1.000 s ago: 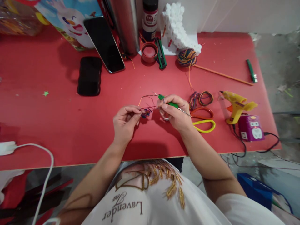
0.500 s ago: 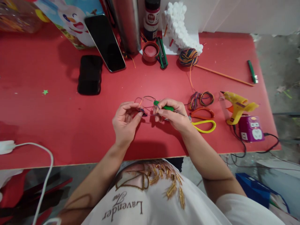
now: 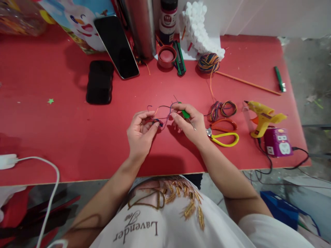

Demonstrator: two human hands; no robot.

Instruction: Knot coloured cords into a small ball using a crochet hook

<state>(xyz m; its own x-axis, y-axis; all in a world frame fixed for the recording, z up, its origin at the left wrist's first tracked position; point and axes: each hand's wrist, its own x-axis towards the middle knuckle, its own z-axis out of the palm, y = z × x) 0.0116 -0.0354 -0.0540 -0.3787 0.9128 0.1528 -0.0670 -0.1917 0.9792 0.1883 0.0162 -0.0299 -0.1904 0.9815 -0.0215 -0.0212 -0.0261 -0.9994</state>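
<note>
My left hand [image 3: 139, 136] pinches a small dark multicoloured piece of yarn work [image 3: 157, 122] between thumb and fingers. Facing it, my right hand [image 3: 190, 124] is closed round a crochet hook [image 3: 185, 114] with a green handle; its thin metal shaft points back toward the wrist. A purple-blue yarn strand [image 3: 170, 113] runs from the small piece up to my right fingertips. Other loose strands arch between the hands. Just right of my right hand lie scissors [image 3: 224, 139] with one red and one yellow handle, below a loose yarn coil [image 3: 228, 109].
Behind are a yarn ball [image 3: 208, 63], an orange stick [image 3: 248, 83], a green cutter [image 3: 179, 58], a red cup [image 3: 167, 57] and a phone [image 3: 117, 47]. To the right sit a yellow glue gun [image 3: 263, 117] and a purple power socket [image 3: 278, 142]. A black case [image 3: 99, 82] lies left.
My right hand has shifted slightly up and away from the left, drawing the strand with it. The hook in it has turned to a steeper slant. My left hand has barely moved.
</note>
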